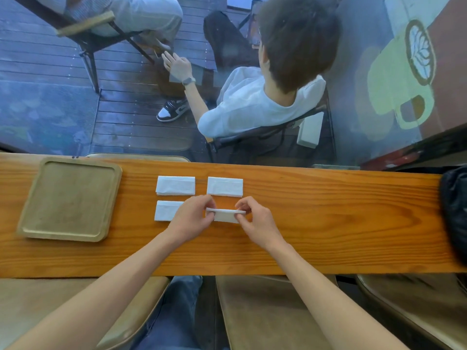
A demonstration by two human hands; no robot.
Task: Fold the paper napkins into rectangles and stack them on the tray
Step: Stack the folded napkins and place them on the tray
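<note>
Four napkins visible in the head view, the only view, all on the wooden counter (328, 223) at mid-frame. Three lie flat as rectangles: upper-left napkin (175, 185), upper-right napkin (225, 187), lower-left napkin (165, 210), the last partly hidden under the left hand (192, 219). Fourth napkin (225, 215) sits lower right of the group and is being worked; long axis runs left to right across the frame, parallel to the counter edge. Left hand pinches its left end, right hand (255, 218) pinches its right end, fingers narrow and closed on the paper at both ends; the far long edge looks lifted off the wood, near edge seems to rest on it, though exact contact is hard to read. Both forearms enter from the bottom of the frame and converge, wrists roughly level, fingers curled down over the napkin from the near side. Tray (68, 198) lies at centre left of the frame, well apart from the napkins, nothing on it. Judgement: folding of the last piece is in hand; stacking not yet begun. Tray lies to the left of all four, so the left hand is nearer to it, and each napkin would travel leftward along its own long axis. Paper is thin; a loose pinch could let the fold spring open.
</note>
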